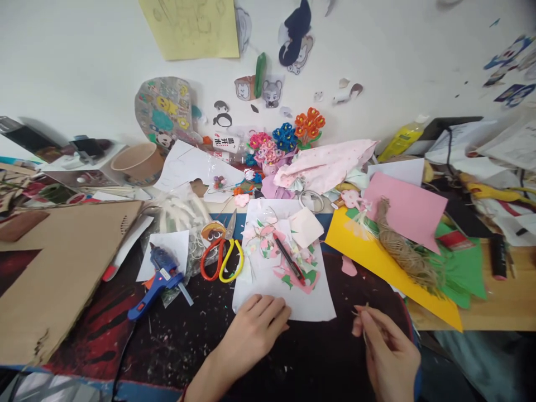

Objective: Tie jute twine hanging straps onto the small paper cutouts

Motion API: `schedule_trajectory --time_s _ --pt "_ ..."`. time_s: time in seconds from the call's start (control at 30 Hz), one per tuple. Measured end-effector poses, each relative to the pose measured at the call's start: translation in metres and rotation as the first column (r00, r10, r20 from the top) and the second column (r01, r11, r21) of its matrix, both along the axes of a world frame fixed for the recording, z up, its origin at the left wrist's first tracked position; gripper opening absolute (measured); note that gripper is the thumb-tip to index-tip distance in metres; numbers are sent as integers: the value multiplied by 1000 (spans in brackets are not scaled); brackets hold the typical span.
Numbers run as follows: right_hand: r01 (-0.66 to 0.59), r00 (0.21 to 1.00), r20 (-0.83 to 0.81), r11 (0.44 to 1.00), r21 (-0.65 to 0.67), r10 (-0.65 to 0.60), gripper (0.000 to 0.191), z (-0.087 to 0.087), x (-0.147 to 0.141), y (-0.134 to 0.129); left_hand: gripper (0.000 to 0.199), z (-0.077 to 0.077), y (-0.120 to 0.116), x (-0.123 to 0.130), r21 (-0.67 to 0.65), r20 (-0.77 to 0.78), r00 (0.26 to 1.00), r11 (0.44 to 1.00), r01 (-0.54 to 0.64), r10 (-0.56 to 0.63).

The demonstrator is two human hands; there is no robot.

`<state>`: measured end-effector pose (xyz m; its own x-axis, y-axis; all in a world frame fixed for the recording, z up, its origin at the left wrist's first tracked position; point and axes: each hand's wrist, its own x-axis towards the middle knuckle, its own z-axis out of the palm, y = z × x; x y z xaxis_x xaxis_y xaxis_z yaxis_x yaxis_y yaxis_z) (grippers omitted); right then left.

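Note:
My left hand [260, 324] rests over the lower edge of a white sheet of paper [288, 310], fingers bent and lying on it. Scraps of pink, green and white paper [310, 276] lie on that sheet, with a dark red pen [288, 259] across them. To the right, above the dark table top, my right hand [387, 352] is closed in a pinch on a thin, pale strand that looks like twine [367, 306]. Left of the sheet are scissors [221, 259] with one red and one yellow handle.
A blue glue gun [159, 282] with its cord lies at the left, beside a large cardboard piece [75, 268]. At the right, a twine bundle [402, 248] rests on yellow [389, 268], pink and green sheets. Beaded flowers [288, 134] stand by the wall.

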<state>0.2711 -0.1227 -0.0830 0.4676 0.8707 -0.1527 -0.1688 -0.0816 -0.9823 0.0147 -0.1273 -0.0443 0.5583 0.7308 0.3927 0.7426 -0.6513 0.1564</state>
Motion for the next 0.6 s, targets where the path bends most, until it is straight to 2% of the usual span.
schedule_trajectory --time_s 0.17,0.23,0.27,0.3,0.33,0.4,0.5,0.6 --pt "-22 991 128 997 -71 31 34 -5 5 -5 11 7 3 2 -20 -34 999 1000 -3 2" --pt "-42 983 173 995 -95 58 36 -8 6 -7 19 18 12 -3 -87 -40 999 996 -5 2" --pt "-49 981 181 994 -99 66 36 -8 7 -7 30 25 22 -8 -133 -54 998 991 -18 11" --pt "-56 981 180 993 -100 73 36 -9 7 -7 34 33 36 -16 -163 -123 991 984 -72 52" --pt "-60 981 177 993 -100 77 35 -9 7 -7 28 39 55 -25 -147 -230 966 976 -158 122" --pt "-67 980 180 992 -103 85 36 -8 7 -6 20 49 103 -48 -103 -460 849 934 -341 260" --pt "-84 976 191 990 -112 104 37 -7 7 -6 22 51 181 -83 -46 -501 781 889 -456 374" --pt "-82 975 199 990 -110 103 38 -6 7 -8 26 42 235 -106 -29 -528 740 862 -505 416"
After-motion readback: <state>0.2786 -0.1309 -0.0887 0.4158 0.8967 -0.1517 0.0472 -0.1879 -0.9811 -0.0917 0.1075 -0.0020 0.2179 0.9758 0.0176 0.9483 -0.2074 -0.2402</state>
